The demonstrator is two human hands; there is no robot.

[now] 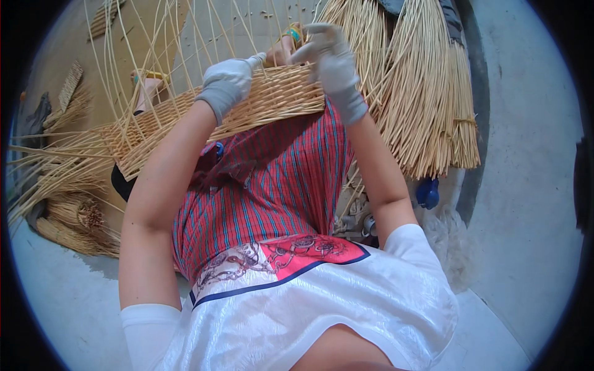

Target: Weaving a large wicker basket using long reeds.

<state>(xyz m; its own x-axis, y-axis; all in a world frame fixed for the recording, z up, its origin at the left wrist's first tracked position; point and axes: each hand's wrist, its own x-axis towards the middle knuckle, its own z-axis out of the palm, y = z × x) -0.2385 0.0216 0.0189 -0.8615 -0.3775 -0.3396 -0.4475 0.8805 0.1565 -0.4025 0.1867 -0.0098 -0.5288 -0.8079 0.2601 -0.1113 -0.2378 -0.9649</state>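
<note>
A woven panel of pale reeds [278, 89], with long loose stakes rising from it, lies slanted across my lap over a red striped cloth. My left hand [226, 83], in a grey-white glove, is closed at the panel's upper edge, its fingertips pinching a pale reed. At the panel's upper right, my right hand [331, 68], in the same kind of glove, has its fingers apart and slightly blurred, with nothing visible in them. Long reed ends [55, 154] fan out from the panel's left end.
Large bundles of loose reeds [414, 105] stand at the right, above a blue object [427, 193] and crumpled clear plastic [448, 241]. More bundles [71, 216] lie at the lower left. Sandalled feet [148, 93] show beyond the panel, on brown board. Grey floor [526, 204] borders the right.
</note>
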